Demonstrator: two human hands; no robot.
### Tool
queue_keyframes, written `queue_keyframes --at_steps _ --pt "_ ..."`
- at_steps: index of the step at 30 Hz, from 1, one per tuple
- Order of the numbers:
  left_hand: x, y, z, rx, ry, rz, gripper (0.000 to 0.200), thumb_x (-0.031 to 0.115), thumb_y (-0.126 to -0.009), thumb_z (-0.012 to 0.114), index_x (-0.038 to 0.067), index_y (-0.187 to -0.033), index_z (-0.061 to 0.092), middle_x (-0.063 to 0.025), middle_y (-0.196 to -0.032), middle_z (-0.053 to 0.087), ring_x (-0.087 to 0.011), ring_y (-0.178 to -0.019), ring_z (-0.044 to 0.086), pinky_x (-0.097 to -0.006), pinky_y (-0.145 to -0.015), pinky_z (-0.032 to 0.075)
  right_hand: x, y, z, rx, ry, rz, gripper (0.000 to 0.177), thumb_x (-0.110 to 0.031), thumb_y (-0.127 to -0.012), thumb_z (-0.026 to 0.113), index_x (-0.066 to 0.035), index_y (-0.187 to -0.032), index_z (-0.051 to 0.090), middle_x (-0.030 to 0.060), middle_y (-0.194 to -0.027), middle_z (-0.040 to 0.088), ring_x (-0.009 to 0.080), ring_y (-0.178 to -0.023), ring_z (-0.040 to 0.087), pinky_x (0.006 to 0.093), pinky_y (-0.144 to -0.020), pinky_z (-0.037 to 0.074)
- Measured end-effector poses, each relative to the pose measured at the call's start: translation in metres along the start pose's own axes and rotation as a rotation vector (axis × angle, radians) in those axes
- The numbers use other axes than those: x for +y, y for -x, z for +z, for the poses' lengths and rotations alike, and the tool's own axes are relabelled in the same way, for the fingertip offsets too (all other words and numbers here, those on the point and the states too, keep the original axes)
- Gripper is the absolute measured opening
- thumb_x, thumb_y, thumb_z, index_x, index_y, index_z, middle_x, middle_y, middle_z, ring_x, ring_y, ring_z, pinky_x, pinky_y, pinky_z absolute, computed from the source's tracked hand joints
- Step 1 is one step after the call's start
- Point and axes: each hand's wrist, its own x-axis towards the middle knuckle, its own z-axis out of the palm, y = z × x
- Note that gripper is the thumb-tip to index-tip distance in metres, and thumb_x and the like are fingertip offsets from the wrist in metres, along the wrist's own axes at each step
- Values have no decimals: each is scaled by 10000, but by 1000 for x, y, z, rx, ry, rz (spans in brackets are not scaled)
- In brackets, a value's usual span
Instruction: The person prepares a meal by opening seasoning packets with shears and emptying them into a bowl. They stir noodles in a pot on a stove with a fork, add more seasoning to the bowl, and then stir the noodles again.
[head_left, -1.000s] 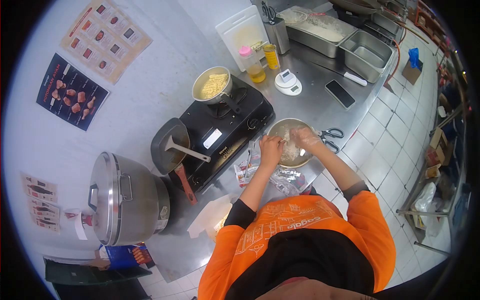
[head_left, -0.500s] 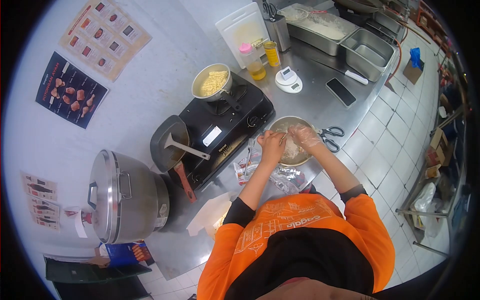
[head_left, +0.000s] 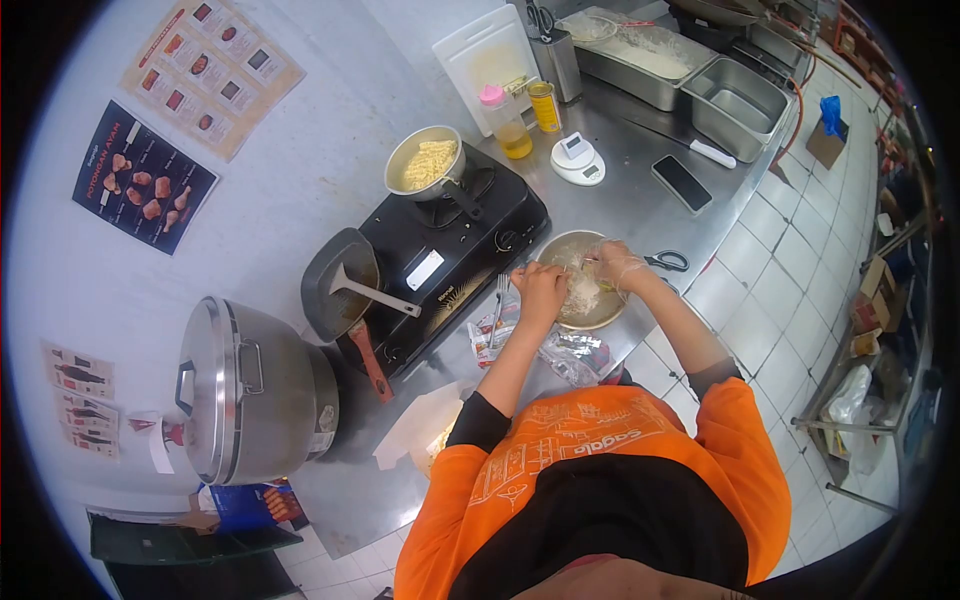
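A round metal bowl (head_left: pixel 600 317) with pale, flour-like powder (head_left: pixel 580 298) in it stands near the counter's front edge. My left hand (head_left: pixel 541 290) is bare and curled at the bowl's left rim, its fingertips closed together over the inside. Whatever they pinch is too small to make out. My right hand (head_left: pixel 618 266), in a clear plastic glove, reaches over the far right rim with bent fingers close to the powder; what they hold is hidden. Just right of it lie black-handled scissors (head_left: pixel 667 261), partly covered by my wrist. A fork (head_left: pixel 499 300) rests left of the bowl.
A black gas stove (head_left: pixel 455 255) carries a pot of noodles (head_left: pixel 425 165) and a pan (head_left: pixel 338 285) with a spatula. Beyond the bowl are a kitchen scale (head_left: pixel 578 165), a phone (head_left: pixel 682 184) and a knife (head_left: pixel 712 153). Crumpled packaging (head_left: pixel 575 357) lies nearer me. A large cooker (head_left: pixel 260 395) stands left.
My right hand has shifted slightly up and its fingers have turned down into the bowl, covering more of the scissors. My left hand has drawn slightly left, so the hands are farther apart.
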Motion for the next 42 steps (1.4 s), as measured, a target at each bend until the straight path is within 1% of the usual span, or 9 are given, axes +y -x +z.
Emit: queue_keyframes --at_steps 4,6,16,18,21,25,30,36,42 --pt "0 -2 1 35 -33 0 117 187 -795 642 81 -760 679 -40 -764 663 -215 -840 544 -440 -818 260 11 -12 11 55 -13 41 277 -163 -779 642 -92 -1046 664 202 -1074 616 339 -1010 593 406 -876 472" --pt "3 -3 -1 50 11 -16 111 184 -796 641 83 -766 679 -40 -767 663 -215 -840 544 -438 -817 259 18 -14 17 201 91 -32 223 -174 -814 605 -80 -1006 669 193 -1001 635 346 -954 608 416 -860 472" --pt "6 -5 -12 7 30 -48 165 237 -761 686 79 -723 658 -50 -689 621 -225 -769 540 -412 -796 276 14 -14 16 108 322 -40 213 -239 -852 553 -71 -952 638 195 -952 627 359 -914 605 437 -804 478" --pt "6 -5 -12 15 29 -31 168 232 -767 680 75 -715 653 -55 -682 616 -230 -763 544 -405 -788 283 21 -16 22 260 261 -185 206 -224 -861 532 -71 -979 604 193 -955 616 358 -906 607 438 -794 476" --pt "3 -4 -5 17 15 -14 147 213 -781 664 75 -730 658 -65 -691 621 -237 -763 555 -396 -784 295 26 -19 24 252 231 -257 192 -181 -850 519 -78 -1001 582 193 -969 604 356 -904 607 436 -784 476" --pt "-1 -3 3 58 64 -16 76 143 -786 634 103 -812 692 -69 -755 650 -234 -812 572 -397 -806 304 26 -20 24 238 247 -244 172 -138 -828 518 -78 -976 585 195 -958 597 354 -911 600 423 -779 478" --pt "-5 -1 4 35 87 -47 119 100 -761 629 131 -846 707 -51 -781 663 -219 -845 562 -393 -826 303 30 -16 26 247 133 -235 98 -64 -780 538 -53 -831 620 187 -912 597 349 -885 600 393 -785 483" --pt "-1 -3 -4 20 87 -62 75 165 -754 666 112 -792 704 -44 -725 645 -216 -804 542 -383 -820 299 44 -31 39 231 98 -197 156 -82 -750 608 -69 -894 668 186 -947 606 340 -921 598 390 -829 474" --pt "-2 -5 -4 31 44 -31 177 250 -788 652 80 -749 685 -61 -653 619 -231 -749 538 -388 -781 302 35 -26 31 121 261 -162 186 -103 -778 624 -73 -958 664 190 -940 615 341 -935 603 399 -831 475"
